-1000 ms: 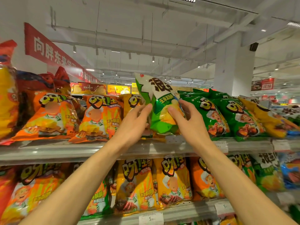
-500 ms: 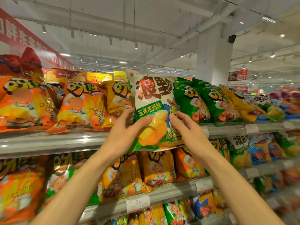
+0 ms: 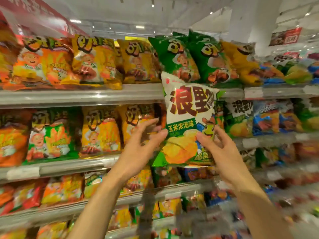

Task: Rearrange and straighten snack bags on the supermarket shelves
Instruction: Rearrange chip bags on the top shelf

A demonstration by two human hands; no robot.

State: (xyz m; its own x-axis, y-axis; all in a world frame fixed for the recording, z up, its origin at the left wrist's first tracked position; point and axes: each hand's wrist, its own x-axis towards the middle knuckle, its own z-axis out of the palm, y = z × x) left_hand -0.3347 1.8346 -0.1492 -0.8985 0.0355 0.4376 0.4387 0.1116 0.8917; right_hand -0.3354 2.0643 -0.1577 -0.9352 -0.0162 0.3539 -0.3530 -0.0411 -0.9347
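left hand [image 3: 138, 149], right hand [image 3: 222, 152] pinch white-green bag [image 3: 188, 118] | lower shelves [image 3: 172, 188] blurred

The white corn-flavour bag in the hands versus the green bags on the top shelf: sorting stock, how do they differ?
The white bag is held upright off the shelves; the green bags rest on the top shelf, leaning. White-topped with large dark-red characters versus solid green with a chef figure. Both are puffed snack bags.
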